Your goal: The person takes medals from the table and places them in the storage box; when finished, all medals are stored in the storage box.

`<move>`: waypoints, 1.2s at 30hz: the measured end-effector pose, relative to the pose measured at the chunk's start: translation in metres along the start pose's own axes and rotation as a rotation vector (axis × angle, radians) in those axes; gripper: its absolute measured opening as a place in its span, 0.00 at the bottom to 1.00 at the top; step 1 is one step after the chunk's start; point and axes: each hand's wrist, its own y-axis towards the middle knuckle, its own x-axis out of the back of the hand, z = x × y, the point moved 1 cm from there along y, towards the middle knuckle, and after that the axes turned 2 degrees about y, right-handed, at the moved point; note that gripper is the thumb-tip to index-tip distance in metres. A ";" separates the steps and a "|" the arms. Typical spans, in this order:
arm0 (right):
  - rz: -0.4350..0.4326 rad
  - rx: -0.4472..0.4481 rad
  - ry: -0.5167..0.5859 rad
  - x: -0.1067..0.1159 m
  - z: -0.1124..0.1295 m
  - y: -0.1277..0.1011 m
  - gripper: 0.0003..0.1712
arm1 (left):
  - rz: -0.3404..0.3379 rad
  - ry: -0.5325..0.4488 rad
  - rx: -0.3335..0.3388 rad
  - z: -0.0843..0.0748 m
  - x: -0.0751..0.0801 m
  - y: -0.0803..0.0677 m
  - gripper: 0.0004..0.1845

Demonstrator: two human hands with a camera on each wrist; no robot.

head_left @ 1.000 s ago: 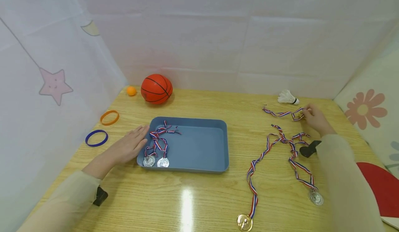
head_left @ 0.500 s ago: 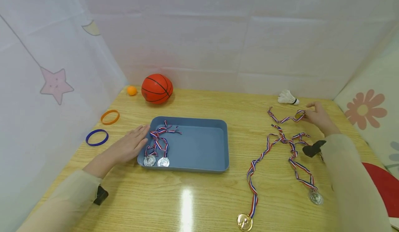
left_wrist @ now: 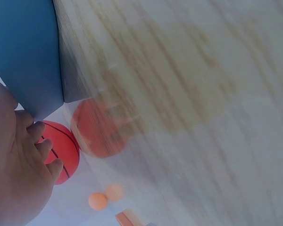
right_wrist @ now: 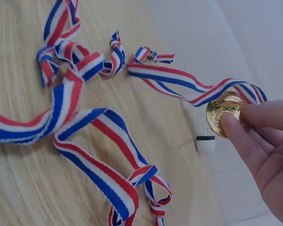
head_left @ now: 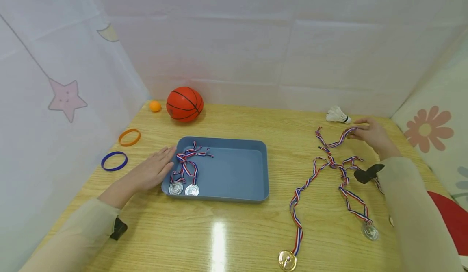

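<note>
Between its thumb and fingers my right hand (head_left: 373,137) pinches a gold medal (right_wrist: 225,113), seen best in the right wrist view. Its striped ribbon (head_left: 334,143) trails left toward the table. My left hand (head_left: 152,169) lies with straight fingers against the left wall of a blue-grey tray (head_left: 234,170). Inside that tray, at its left end, two silver medals (head_left: 191,190) lie with knotted ribbons. Nearer to me on the right are another gold medal (head_left: 287,260) and a silver medal (head_left: 370,231), their ribbons tangled together. My right sleeve partly hides another medal (head_left: 392,221).
A shuttlecock (head_left: 338,115) lies behind my right hand. At the back left sit a red basketball (head_left: 185,104) and an orange ball (head_left: 155,106). An orange wristband (head_left: 129,137) and a blue wristband (head_left: 114,161) lie left of the tray. Fabric walls border the table.
The ribbon of the pinched gold medal has shifted right and toward me, its hanging part now more curved. My right hand has turned slightly. My left hand stays at the tray.
</note>
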 end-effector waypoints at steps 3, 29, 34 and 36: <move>0.000 0.008 -0.069 -0.003 0.004 -0.001 0.17 | -0.001 0.000 -0.002 0.000 0.000 0.000 0.29; 0.343 -0.165 0.050 -0.034 0.052 -0.011 0.13 | -0.009 0.013 -0.008 0.000 0.000 -0.002 0.29; 0.396 -0.106 0.208 -0.042 0.063 -0.014 0.12 | -0.009 0.014 -0.009 -0.001 0.001 -0.002 0.29; 0.435 -0.076 0.282 -0.046 0.069 -0.016 0.14 | -0.010 0.012 -0.010 -0.001 0.001 -0.001 0.29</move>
